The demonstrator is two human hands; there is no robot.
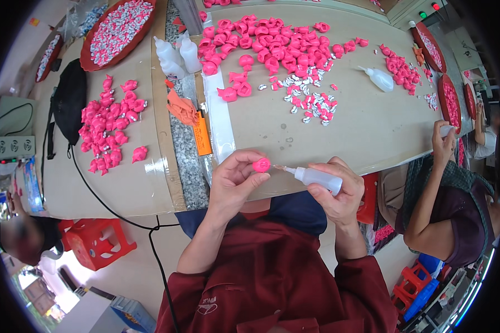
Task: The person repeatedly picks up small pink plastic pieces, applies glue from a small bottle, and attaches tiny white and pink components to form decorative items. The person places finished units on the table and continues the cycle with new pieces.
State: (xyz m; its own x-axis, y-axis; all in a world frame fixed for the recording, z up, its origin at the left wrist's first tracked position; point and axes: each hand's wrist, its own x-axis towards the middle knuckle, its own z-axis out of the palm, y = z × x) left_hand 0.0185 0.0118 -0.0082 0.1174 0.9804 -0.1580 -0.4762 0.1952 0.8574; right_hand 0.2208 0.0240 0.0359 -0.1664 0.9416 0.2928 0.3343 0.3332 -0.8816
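Note:
My left hand [232, 183] pinches a small round pink plastic piece [261, 165] between thumb and fingertips, above the table's near edge. In my right hand [341, 191] is a translucent white squeeze bottle [319, 180], tilted so its thin nozzle points left at the pink piece. The nozzle tip is close to the piece; whether they touch I cannot tell. Beyond my hands lies a large heap of hollow pink parts [272, 47]. Small white and pink bits [311, 100] are scattered in front of that heap.
Left of a granite strip [191, 191] lie more pink figures [111, 119]. Several squeeze bottles [172, 58], an orange cloth [181, 107] and an orange box-like item [202, 133] sit along it. A red tray [86, 55] holds small bits. A co-worker [455, 216] sits at right.

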